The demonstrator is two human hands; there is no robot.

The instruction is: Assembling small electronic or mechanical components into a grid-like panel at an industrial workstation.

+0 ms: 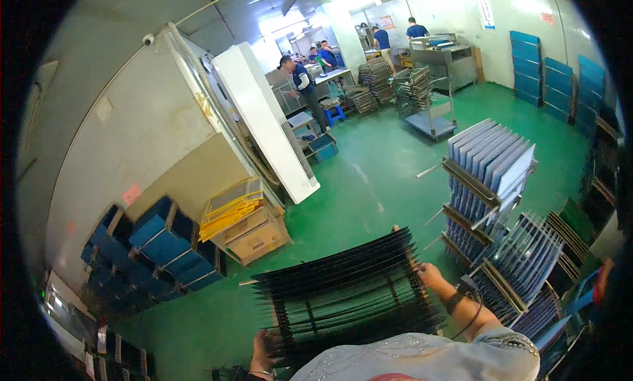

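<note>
A black slotted rack (343, 257) with many thin parallel slats is held up in front of my body, its green-tinted middle showing the floor through it. On its left end my left hand (262, 345) is closed around the near corner, partly hidden by the slats. My right hand (432, 277) grips the light wooden edge bar at the rack's right side; a dark band with a cord circles that wrist. Close to the right of the rack stand stacked racks (471, 183) filled with upright pale blue panels (491, 150).
More loaded racks (521, 249) crowd the right. Blue crates (168, 239) and a cardboard box (254, 234) with yellow-edged frames line the left wall. A white air-conditioner unit (264, 117) leans out ahead. A trolley (432, 122) stands on the green floor (369, 183); several people work beyond.
</note>
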